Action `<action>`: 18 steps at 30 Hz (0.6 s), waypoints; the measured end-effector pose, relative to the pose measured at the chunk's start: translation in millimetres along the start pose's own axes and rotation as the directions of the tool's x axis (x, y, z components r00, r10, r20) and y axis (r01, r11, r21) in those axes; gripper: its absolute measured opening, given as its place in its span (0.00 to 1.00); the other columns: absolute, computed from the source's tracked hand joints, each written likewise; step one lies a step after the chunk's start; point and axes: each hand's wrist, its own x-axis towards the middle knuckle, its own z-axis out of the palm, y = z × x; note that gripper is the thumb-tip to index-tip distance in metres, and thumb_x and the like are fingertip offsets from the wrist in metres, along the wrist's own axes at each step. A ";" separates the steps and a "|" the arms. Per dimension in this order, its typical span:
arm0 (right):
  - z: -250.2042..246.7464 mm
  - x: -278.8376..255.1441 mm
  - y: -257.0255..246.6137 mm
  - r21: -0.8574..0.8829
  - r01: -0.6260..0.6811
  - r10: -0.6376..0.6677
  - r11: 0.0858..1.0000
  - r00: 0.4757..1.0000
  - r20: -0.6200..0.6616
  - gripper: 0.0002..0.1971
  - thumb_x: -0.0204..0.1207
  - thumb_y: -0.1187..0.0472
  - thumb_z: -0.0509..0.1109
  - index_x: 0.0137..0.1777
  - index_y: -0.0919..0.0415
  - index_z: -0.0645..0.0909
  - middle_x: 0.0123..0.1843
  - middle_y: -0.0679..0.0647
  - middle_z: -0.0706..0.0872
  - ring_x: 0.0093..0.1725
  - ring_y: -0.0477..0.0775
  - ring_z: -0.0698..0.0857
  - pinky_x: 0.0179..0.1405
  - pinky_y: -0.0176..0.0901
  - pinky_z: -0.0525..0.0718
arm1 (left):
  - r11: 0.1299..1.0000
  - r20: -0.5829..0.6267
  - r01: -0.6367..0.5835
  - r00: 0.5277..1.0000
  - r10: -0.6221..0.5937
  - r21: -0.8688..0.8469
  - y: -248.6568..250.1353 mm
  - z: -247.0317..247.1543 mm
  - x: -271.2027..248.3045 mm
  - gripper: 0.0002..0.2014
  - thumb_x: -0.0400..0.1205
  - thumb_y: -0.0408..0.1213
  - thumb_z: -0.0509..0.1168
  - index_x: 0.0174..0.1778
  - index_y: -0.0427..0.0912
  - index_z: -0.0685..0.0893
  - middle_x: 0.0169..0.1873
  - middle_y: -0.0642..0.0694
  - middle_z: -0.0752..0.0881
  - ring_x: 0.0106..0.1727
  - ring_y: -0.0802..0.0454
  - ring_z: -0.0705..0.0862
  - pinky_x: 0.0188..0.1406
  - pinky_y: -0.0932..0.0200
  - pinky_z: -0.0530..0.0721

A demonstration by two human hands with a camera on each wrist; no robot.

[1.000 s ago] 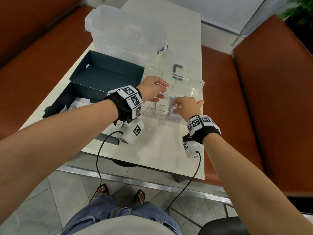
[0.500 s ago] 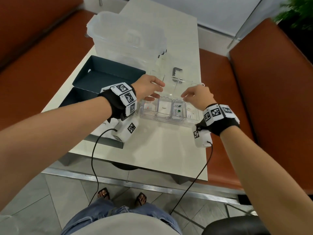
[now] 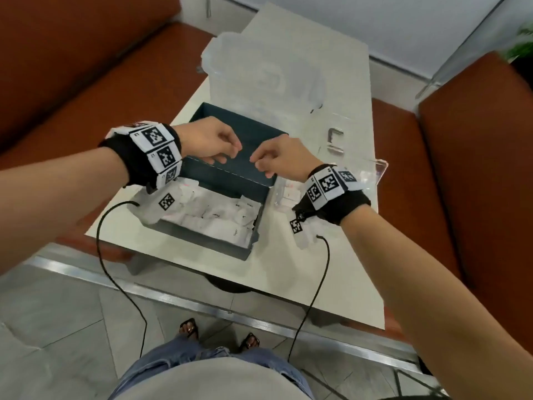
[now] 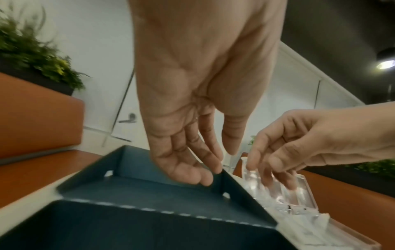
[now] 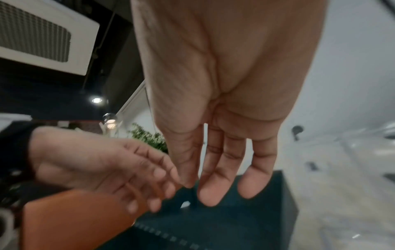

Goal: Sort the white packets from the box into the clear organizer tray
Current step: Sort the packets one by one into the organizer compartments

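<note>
Head view hides most of the clear organizer tray (image 3: 375, 168) behind the right hand (image 3: 284, 157); its compartments blur. Both hands hover over the dark box (image 3: 230, 180), left hand (image 3: 207, 140) too, each grip loose and holding nothing. White packets (image 3: 219, 215) fill the box's near half by the surface (image 3: 288, 272) edge.

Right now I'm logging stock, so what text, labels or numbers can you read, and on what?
None can be read.
White packets in the box: small dark print, too blurred.
Wristbands: square black-and-white coded markers, tiny characters beside them unreadable.
</note>
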 end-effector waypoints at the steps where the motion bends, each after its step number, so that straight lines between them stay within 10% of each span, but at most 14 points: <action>1: 11.8 8.2 -9.2 -0.019 0.004 -0.002 1.000 0.998 0.055 0.09 0.77 0.65 0.69 0.55 0.62 0.87 0.29 0.41 0.83 0.30 0.41 0.84 0.33 0.19 0.76 | 1.000 -0.025 0.011 1.000 -0.011 0.018 -9.9 -6.5 -2.9 0.09 0.84 0.36 0.66 0.59 0.42 0.84 0.48 0.46 0.87 0.44 0.54 0.85 0.37 0.64 0.81; 8: 86.0 52.6 -59.2 -0.317 0.007 0.099 0.948 0.944 0.315 0.11 0.80 0.61 0.69 0.58 0.66 0.80 0.45 0.60 0.86 0.29 0.50 0.84 0.24 0.34 0.78 | 0.973 -0.158 0.123 0.983 -0.093 0.193 -65.2 -33.9 -23.8 0.14 0.81 0.38 0.70 0.63 0.41 0.83 0.54 0.44 0.86 0.53 0.47 0.82 0.46 0.58 0.78; 13: 121.0 67.3 -79.3 -0.482 0.054 0.123 0.874 0.936 0.329 0.22 0.80 0.54 0.69 0.66 0.71 0.76 0.63 0.64 0.82 0.63 0.62 0.82 0.43 0.40 0.70 | 0.963 -0.130 0.230 0.969 -0.212 0.140 -88.1 -33.6 -32.7 0.26 0.83 0.32 0.67 0.77 0.43 0.69 0.64 0.36 0.80 0.57 0.37 0.84 0.51 0.44 0.88; 18: 142.1 72.3 -92.9 -0.485 0.065 0.161 0.872 0.897 0.411 0.24 0.78 0.52 0.71 0.65 0.70 0.78 0.57 0.61 0.84 0.49 0.56 0.82 0.38 0.38 0.76 | 0.954 -0.126 0.249 0.965 -0.230 0.167 -94.8 -28.1 -36.2 0.25 0.83 0.29 0.66 0.77 0.33 0.71 0.68 0.33 0.79 0.61 0.35 0.83 0.56 0.44 0.87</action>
